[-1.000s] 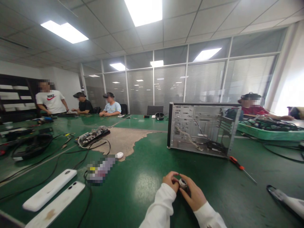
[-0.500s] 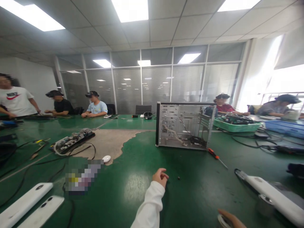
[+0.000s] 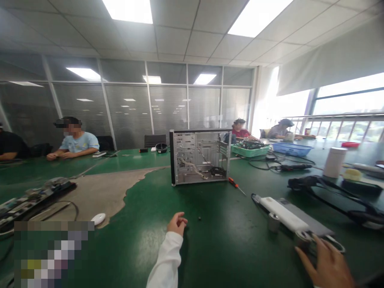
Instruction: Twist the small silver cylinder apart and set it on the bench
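Note:
My left hand (image 3: pixel 177 224) rests on the green table (image 3: pixel 126 256), loosely curled, fingers slightly apart, nothing visible in it. Just right of it lies a tiny dark piece (image 3: pixel 199 218). At the lower right, my right hand (image 3: pixel 331 262) has its thumb and fingers around a small metal cylinder (image 3: pixel 302 237), beside a white power bank-like slab (image 3: pixel 283 214). A similar metal cylinder (image 3: pixel 273 222) stands nearby, apart from the hand. Beyond both hands an open computer case (image 3: pixel 199 158) stands upright, bare metal and some cables showing inside. An orange-handled screwdriver (image 3: pixel 237 186) lies by its right corner.
A green basket (image 3: pixel 250 151) of cables and a blue basket (image 3: pixel 292 149) stand behind the case. Black straps (image 3: pixel 327 196) and a white cup (image 3: pixel 334 162) are at right. A white mouse (image 3: pixel 99 219) and circuit boards (image 3: pixel 39 200) lie left. Several people sit across the table.
The view has turned right. My right hand has moved outward to the right with the metal cylinder, beside the white slab. My left hand has stayed in place on the table.

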`<action>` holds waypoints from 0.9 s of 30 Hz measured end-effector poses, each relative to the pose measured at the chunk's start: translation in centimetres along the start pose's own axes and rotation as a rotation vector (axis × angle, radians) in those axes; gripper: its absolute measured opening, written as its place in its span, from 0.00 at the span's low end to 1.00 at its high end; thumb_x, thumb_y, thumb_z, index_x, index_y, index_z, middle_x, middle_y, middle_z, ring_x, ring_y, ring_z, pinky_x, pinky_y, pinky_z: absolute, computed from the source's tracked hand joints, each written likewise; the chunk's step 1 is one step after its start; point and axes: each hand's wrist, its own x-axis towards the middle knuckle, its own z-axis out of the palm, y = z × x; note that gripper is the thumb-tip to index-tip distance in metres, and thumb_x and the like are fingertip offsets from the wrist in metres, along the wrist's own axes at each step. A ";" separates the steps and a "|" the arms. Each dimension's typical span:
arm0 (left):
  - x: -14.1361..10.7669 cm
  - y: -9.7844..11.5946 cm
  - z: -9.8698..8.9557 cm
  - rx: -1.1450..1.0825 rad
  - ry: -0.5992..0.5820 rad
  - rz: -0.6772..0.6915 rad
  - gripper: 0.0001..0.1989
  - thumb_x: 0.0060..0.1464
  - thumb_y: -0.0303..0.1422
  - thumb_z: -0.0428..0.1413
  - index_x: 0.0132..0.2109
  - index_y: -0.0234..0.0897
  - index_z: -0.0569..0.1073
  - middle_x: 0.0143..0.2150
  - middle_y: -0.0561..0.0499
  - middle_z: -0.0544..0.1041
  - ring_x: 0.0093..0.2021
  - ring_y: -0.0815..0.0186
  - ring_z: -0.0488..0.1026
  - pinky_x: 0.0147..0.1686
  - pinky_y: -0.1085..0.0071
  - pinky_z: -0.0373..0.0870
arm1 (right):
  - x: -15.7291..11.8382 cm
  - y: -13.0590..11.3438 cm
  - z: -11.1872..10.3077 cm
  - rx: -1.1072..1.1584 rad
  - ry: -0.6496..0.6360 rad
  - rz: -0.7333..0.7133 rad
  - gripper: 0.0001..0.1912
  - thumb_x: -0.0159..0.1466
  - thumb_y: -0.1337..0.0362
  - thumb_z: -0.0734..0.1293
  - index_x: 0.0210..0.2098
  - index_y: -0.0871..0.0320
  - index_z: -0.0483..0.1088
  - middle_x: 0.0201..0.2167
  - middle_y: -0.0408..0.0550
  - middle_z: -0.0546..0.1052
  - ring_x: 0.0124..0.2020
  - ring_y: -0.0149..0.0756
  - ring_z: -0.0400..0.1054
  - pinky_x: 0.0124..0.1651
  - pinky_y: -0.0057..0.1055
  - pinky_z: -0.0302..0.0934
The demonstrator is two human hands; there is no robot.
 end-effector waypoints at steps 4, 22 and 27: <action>0.1 0.3 0.0 -0.004 0.007 -0.010 0.15 0.38 0.20 0.46 0.37 0.32 0.67 0.21 0.55 0.73 0.20 0.71 0.70 0.26 0.75 0.68 | -1.0 -5.8 -0.4 -0.024 -0.095 -0.157 0.23 0.53 0.59 0.58 0.48 0.60 0.59 0.48 0.58 0.62 0.46 0.51 0.59 0.46 0.46 0.55; 0.0 1.3 -0.2 -0.024 0.024 -0.015 0.13 0.39 0.21 0.47 0.36 0.33 0.67 0.22 0.54 0.74 0.21 0.71 0.71 0.27 0.75 0.70 | -1.0 -25.5 11.9 0.354 -0.803 -0.647 0.18 0.56 0.71 0.56 0.45 0.57 0.64 0.45 0.51 0.68 0.46 0.38 0.58 0.46 0.33 0.55; 0.1 1.2 -0.1 -0.007 0.039 -0.007 0.12 0.39 0.22 0.48 0.35 0.34 0.68 0.22 0.54 0.74 0.20 0.70 0.71 0.25 0.74 0.70 | -1.8 -23.5 10.0 0.395 -0.764 -0.708 0.15 0.58 0.73 0.54 0.38 0.59 0.68 0.39 0.49 0.71 0.42 0.32 0.60 0.43 0.25 0.58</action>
